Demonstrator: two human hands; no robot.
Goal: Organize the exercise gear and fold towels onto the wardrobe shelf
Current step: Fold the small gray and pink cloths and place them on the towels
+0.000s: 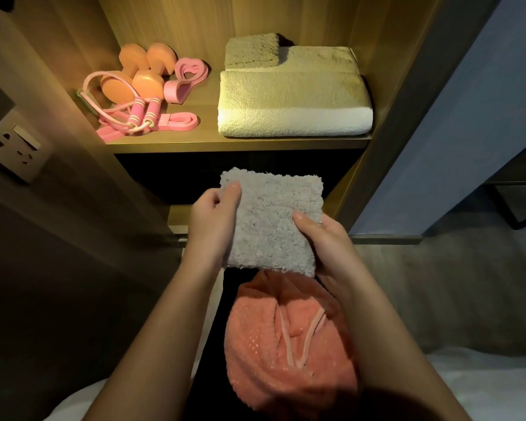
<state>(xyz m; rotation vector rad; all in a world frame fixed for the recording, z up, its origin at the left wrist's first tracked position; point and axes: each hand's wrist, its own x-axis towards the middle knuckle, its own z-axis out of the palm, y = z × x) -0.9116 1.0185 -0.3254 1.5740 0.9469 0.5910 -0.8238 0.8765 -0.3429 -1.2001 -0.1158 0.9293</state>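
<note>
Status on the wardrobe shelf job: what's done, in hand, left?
Done: dumbbells, jump rope and resistance bands sit left on the shelf; a large folded towel and a small folded towel lie on its right. In hand: left hand and right hand hold a folded grey towel below the shelf. Left: shelve it, then likely fold the crumpled pink cloth beneath it.

I see a wall socket (pixel 14 147) left of the fingers (pixel 232 189) — a blue wall (pixel 468 117) right, warm light above.
</note>
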